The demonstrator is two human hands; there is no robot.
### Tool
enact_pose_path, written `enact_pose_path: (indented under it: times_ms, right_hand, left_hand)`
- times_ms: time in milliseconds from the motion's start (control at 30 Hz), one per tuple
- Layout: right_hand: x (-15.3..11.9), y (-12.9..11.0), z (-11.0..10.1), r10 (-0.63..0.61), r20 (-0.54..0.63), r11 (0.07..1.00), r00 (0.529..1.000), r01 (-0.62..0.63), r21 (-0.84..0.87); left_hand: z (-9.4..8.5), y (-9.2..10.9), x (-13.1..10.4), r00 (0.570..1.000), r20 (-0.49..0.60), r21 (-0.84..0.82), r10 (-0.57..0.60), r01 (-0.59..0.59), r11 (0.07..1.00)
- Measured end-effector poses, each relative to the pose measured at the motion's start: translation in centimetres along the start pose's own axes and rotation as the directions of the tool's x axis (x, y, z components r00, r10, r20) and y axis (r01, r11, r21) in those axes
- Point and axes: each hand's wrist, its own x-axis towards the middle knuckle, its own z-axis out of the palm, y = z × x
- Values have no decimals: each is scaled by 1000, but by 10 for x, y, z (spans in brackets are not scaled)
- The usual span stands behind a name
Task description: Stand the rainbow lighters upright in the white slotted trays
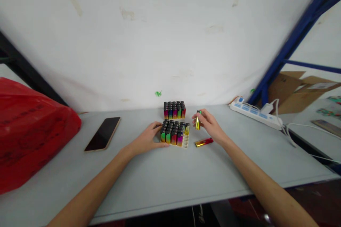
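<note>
My right hand (208,122) pinches a shiny gold-green lighter (198,122), held upright a little to the right of a white tray (185,144). Several upright lighters (172,133) in bright metallic colours with black tops fill most of that tray. Its right-hand column shows bare slots at the front and a gold lighter (187,128) at the back. My left hand (149,138) rests at the tray's left side, thumb along the front edge and fingers behind, gripping it. One red-and-gold lighter (204,142) lies flat on the table below my right hand.
Behind stands a second block of upright lighters (174,110) near the wall. A phone (103,134) and a red plastic bag (32,131) are on the left. To the right lie a white power strip (255,113) with cables and a cardboard box (298,92) beyond a blue post (287,46).
</note>
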Motion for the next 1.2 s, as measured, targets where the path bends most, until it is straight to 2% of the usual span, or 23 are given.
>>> enact_pose_path:
  times_ms: [67,133,233,300,367,467,533,867,1000,1100,1200]
  right_hand:
    - [-3,-3,6,44,79,993,996,-52,102]
    - [-4,-4,9,74,111,988,991,-88,129]
    - [-4,-4,10,114,47,987,992,-119,110]
    - [-4,-2,11,108,3,993,994,-108,40]
    - [-5,-2,11,61,-12,993,998,-62,-98]
    - [-8,-1,15,-15,-17,945,1000,9,-326]
    - [-10,-2,18,-44,-25,910,999,30,-413]
    - [-16,-5,28,-129,-48,864,991,89,-496]
    - [-17,-11,25,-159,16,858,987,147,-493]
    - [-17,-18,19,-161,119,857,980,199,-476]
    - [-17,-24,11,-194,210,818,958,276,-506]
  left_hand:
    - [0,0,0,1000,3,5,1,-1,1000]
    - [0,-1,0,1000,10,10,3,-3,1000]
    - [1,-2,0,1000,10,14,9,-9,1000]
    - [1,-3,0,1000,6,13,10,-10,1000]
    - [2,-3,0,1000,0,9,11,-11,1000]
    - [2,-3,0,1000,-6,0,7,-7,1000]
    - [1,-3,0,1000,1,0,2,-2,1000]
    - [2,-4,0,1000,-10,-1,6,-6,1000]
    - [1,-2,0,1000,3,0,0,0,1000]
    - [0,-1,0,1000,-3,-4,7,-7,1000]
    - [1,-2,0,1000,-5,-6,2,-2,1000]
